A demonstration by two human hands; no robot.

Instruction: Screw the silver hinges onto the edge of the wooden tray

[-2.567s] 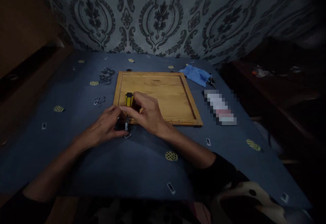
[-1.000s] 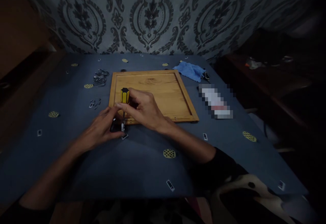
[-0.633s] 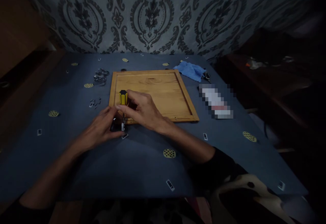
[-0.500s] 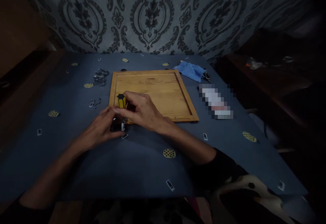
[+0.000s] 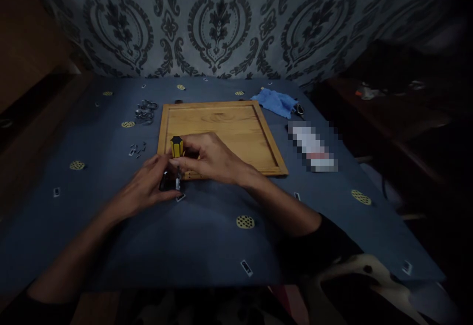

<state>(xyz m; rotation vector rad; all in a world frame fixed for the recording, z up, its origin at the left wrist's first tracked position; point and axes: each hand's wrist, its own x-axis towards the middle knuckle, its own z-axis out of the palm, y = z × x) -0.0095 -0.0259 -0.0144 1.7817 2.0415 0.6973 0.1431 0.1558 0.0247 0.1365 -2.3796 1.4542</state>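
A square wooden frame lies flat on a blue patterned tablecloth. My right hand is closed round a yellow-and-black screwdriver, which stands nearly upright at the frame's near-left corner. My left hand lies beside it with its fingers pinched on a small dark metal piece at the screwdriver's tip. What that piece is cannot be made out in the dim light.
A heap of metal clips and a few small screws lie left of the frame. A blue cloth sits at the back right, a blurred white package to the right. A patterned wall rises behind; dark furniture stands at both sides.
The screwdriver handle has tilted slightly and my right hand has shifted its grip round it. My left hand has stayed at the frame's corner.
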